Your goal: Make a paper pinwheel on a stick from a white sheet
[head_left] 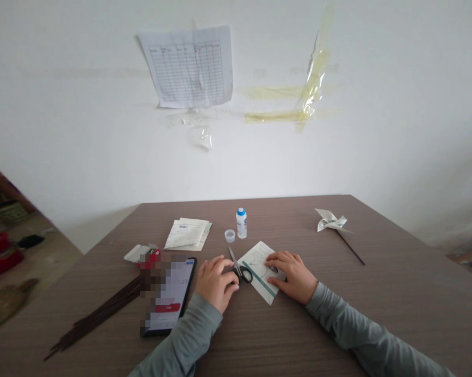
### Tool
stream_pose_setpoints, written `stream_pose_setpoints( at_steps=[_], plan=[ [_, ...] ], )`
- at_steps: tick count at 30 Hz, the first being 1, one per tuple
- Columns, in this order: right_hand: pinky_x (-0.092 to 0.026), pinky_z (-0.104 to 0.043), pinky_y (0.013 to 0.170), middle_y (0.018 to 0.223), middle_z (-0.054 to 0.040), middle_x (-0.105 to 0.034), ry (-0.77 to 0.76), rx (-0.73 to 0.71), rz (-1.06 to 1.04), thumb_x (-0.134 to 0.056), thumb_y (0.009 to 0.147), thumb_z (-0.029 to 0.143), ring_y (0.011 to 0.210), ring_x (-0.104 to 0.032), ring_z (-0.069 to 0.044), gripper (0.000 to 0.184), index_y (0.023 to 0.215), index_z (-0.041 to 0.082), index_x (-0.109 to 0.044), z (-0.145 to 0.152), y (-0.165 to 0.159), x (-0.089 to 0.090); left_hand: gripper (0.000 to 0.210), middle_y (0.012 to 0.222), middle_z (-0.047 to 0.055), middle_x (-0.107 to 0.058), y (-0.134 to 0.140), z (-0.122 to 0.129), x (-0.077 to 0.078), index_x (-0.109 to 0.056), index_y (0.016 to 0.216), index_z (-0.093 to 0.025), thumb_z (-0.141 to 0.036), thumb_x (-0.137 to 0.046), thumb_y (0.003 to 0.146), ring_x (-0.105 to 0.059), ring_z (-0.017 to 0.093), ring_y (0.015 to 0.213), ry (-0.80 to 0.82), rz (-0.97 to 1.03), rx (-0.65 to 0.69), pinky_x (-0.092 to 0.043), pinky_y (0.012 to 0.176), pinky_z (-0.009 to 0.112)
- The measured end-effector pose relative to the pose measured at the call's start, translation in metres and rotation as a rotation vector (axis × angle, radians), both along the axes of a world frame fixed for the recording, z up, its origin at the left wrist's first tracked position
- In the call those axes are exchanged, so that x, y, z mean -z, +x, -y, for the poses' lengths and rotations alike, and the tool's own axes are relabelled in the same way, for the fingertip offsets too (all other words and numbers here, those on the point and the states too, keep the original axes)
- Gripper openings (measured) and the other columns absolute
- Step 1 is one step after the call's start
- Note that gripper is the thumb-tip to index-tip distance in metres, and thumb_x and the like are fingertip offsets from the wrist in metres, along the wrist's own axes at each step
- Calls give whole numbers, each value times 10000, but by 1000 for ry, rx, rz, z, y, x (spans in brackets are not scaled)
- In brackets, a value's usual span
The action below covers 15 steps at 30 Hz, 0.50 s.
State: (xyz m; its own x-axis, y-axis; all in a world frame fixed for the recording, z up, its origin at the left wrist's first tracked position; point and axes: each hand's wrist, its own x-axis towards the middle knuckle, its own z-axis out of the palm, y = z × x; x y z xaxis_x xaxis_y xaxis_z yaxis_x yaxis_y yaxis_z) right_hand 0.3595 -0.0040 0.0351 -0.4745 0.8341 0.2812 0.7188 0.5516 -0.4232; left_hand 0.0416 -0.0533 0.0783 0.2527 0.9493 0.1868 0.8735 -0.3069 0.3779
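Observation:
My left hand (217, 284) is beside the black-handled scissors (242, 271), its fingers bent and apart. The fingertips come close to one handle loop; whether they touch it I cannot tell. Pointing away from me, the scissors lie at the left edge of a square of printed paper (258, 260) with a green stripe. My right hand (293, 276) rests on the right part of that paper, fingers spread, covering some of it. Behind the paper stand a white glue bottle (241, 224) with a blue top and a small translucent cap (229, 236).
A paper pinwheel (330, 222) on a dark stick lies at the right. Stacked paper sheets (187, 234), a small red-and-white box (144, 253), a bundle of dark sticks (98, 313) and a phone (172, 301) lie left. A white wall (236, 167) borders the table's far edge.

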Motion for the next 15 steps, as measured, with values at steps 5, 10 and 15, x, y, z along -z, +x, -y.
stream_pose_setpoints(
  at_steps=[5, 10, 15],
  plan=[
    [-630, -645, 1318, 1593, -143, -924, -66, -13, 17, -936, 1100, 332, 1495, -839, -417, 398, 1496, 313, -966, -3, 2, -1, 343, 1681, 92, -917, -22, -9, -13, -1033, 1061, -356, -86, -823, 1044, -682, 467, 1769, -22, -182, -93, -486, 1508, 798],
    [-616, -676, 1338, 1623, -154, -911, -105, -19, 15, -905, 1115, 355, 1530, -813, -431, 410, 1519, 307, -955, -2, 1, -4, 326, 1744, 60, -883, -36, -29, -26, -1025, 1087, -359, -116, -812, 1049, -651, 441, 1789, -70, -270, -158, -440, 1533, 792],
    [-615, -689, 1354, 1639, -170, -906, -117, -20, 18, -900, 1108, 319, 1544, -815, -436, 420, 1523, 281, -950, -1, 0, -7, 326, 1794, 45, -854, -43, -57, -34, -1016, 1092, -366, -126, -798, 1063, -594, 436, 1831, -131, -302, -218, -374, 1552, 831]
  ],
)
